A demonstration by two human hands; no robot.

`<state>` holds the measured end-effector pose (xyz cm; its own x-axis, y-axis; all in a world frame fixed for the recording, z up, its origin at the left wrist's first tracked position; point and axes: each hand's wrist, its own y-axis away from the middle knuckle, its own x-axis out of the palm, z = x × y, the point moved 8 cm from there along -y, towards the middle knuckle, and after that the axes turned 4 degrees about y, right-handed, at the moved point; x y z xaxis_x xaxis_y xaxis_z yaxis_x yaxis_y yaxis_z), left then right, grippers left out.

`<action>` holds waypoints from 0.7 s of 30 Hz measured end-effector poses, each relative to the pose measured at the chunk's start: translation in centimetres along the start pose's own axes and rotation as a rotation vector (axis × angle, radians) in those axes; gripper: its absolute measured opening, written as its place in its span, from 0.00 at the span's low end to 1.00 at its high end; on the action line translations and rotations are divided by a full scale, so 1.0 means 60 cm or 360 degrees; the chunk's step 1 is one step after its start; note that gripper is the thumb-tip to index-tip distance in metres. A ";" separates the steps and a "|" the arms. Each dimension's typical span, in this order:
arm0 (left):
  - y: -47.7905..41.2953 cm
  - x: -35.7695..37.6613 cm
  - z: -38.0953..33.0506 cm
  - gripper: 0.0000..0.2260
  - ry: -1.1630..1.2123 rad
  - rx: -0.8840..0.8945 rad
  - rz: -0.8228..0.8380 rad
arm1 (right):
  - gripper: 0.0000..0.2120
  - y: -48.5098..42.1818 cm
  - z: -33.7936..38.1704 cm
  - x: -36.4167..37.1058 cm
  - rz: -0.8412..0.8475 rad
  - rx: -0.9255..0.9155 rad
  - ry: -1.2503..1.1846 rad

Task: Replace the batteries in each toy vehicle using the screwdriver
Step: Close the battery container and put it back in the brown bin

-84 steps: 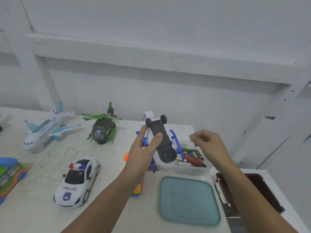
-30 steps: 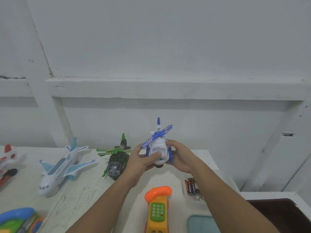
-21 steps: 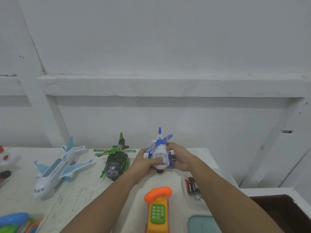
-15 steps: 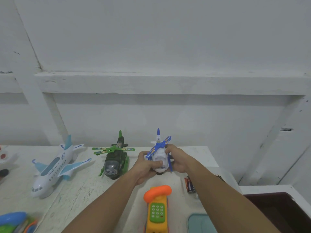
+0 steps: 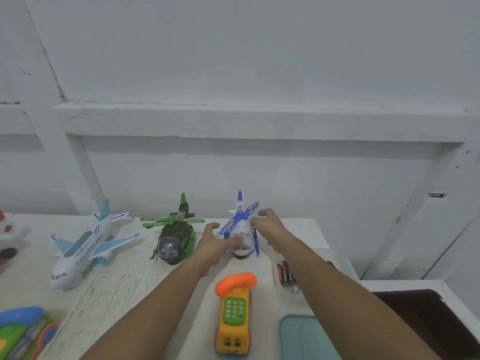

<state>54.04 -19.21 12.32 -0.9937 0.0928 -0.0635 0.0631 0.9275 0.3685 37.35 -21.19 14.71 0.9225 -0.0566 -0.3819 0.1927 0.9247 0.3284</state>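
White and pale blue, the toy airplane (image 5: 85, 245) stands at centre left of the table (image 5: 117, 284), nose towards the camera. The green helicopter (image 5: 174, 240) sits just right of it, facing the same way. Together they read as a row of vehicles along the back edge.

Just right of centre, the left hand (image 5: 215, 245) lies open with its fingers spread, the thumb against the nose of the white-and-blue helicopter (image 5: 242, 235). This toy stands upright on its skids, next in the row.

The right hand (image 5: 270, 227) is open too, with loose fingers beside the blue rotor. I cannot tell whether they touch it. With a hand flanking each side and neither gripping, the toy seems to be steadied in its parking place.

Below it, the orange-and-yellow toy phone (image 5: 233, 313) lies face up. Right of that, loose batteries (image 5: 285, 274) lie within easy reach. A teal lid (image 5: 306, 339) shows at the bottom edge. No screwdriver is in view.
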 end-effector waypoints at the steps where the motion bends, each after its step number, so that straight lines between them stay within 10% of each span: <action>1: 0.008 -0.008 -0.004 0.34 -0.0031 0.0031 -0.0072 | 0.22 0.003 0.004 -0.009 -0.0030 -0.0032 0.0006; 11: 0.197 -0.015 -0.047 0.17 -0.0361 0.0924 -0.0800 | 0.11 0.129 -0.006 -0.105 -0.0227 -0.0427 0.0170; 21: 0.250 0.194 0.104 0.13 -0.1095 0.0972 -0.0055 | 0.04 0.280 -0.177 -0.188 -0.0575 -0.0476 0.0573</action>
<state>43.99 -1.92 11.30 -0.7337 0.0748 -0.6754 0.2671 0.9457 -0.1853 26.64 -1.01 15.39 0.6343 -0.3045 -0.7106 0.3226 0.9396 -0.1147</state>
